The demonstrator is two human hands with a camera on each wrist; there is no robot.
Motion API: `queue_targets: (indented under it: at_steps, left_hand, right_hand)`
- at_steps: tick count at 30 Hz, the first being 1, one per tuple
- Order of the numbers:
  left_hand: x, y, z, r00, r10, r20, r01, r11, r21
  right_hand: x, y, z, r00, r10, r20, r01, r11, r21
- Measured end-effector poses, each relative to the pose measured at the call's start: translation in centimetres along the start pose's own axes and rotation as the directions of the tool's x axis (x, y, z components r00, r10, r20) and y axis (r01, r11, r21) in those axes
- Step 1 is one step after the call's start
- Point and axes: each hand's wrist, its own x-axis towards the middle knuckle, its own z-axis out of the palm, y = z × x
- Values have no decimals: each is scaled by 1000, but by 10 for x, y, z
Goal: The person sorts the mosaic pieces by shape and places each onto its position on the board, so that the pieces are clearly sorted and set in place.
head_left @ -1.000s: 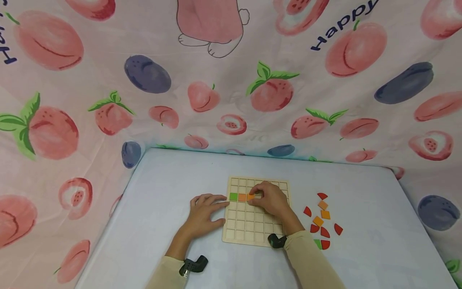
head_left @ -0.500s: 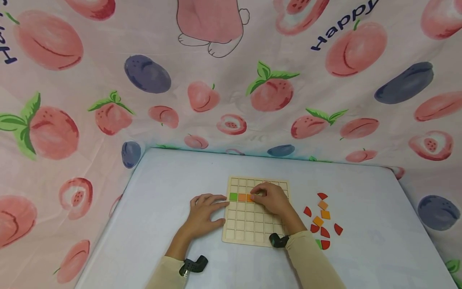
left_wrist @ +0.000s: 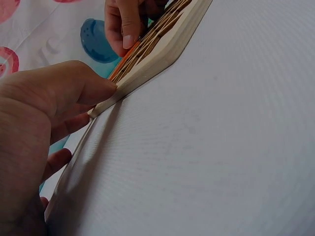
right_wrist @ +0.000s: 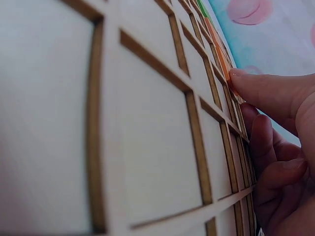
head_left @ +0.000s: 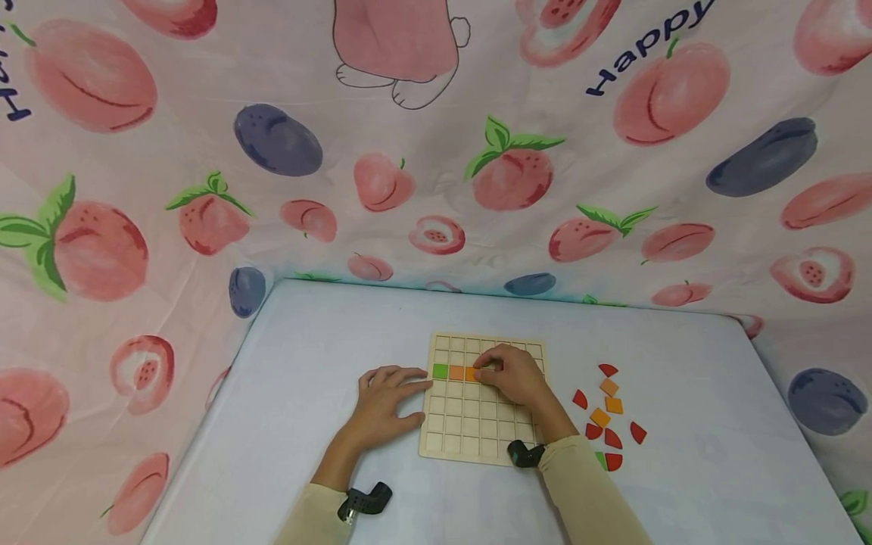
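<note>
"Reaching over the wooden grid board (head_left: 470, 424), the right hand (head_left: 518, 376) has its thumb and a fingertip close together at a yellow-orange tile (head_left: 470, 374). Is that a pinch?"

"Pinch or press, I can't tell. The tips touch the tile's right side, and in the right wrist view the other fingers are bent in beside the thumb."

"Where does that tile sit?"

"Third row from the far edge, third cell from the left. A green tile (head_left: 440, 372) fills the row's first cell, a deeper orange tile (head_left: 456, 372) the second."

"And the left hand (head_left: 383, 405)?"

"Its fingers are spread at the board's left edge. From the left wrist, you can see the thumb tip touching the wooden side."

"So the two hands are apart?"

"Yes, with the three tiles between them."

"What's off to the right?"

"Loose pieces on the white table (head_left: 715, 393): six red wedges (head_left: 637, 432), three orange squares (head_left: 614, 405) and a green piece (head_left: 600, 460), which touches one wedge and is partly hidden by the right sleeve (head_left: 589, 492)."

"Beyond the table?"

"A pink cloth (head_left: 436, 129) printed with fruit."
</note>
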Motion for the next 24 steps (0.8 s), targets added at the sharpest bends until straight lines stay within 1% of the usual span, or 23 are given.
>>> queue_targets:
  at_steps: [3,7,11,14,19,24]
  left_hand:
    - [0,0,0,1000,5,-5,-5,1000,-7]
    - [0,-1,0,1000,8,-4,-8,1000,-13]
    - [0,-2,1,1000,8,0,-8,1000,-7]
    - [0,-2,1,1000,9,-1,-9,1000,3]
    - [0,-2,1,1000,11,-4,-11,1000,15]
    - [0,-1,1,1000,13,-10,-12,1000,11]
  right_hand:
    - [0,1,0,1000,1,3,-1,1000,-1]
    - [-2,3,-6,1000,-6,20,5,999,53]
    - [-9,9,-22,998,-29,47,24,994,109]
    - [-17,13,-39,998,-27,59,19,992,123]
    - [-30,24,-71,999,27,40,-29,998,63]
    - [-43,43,-102,998,68,18,-68,998,-12]
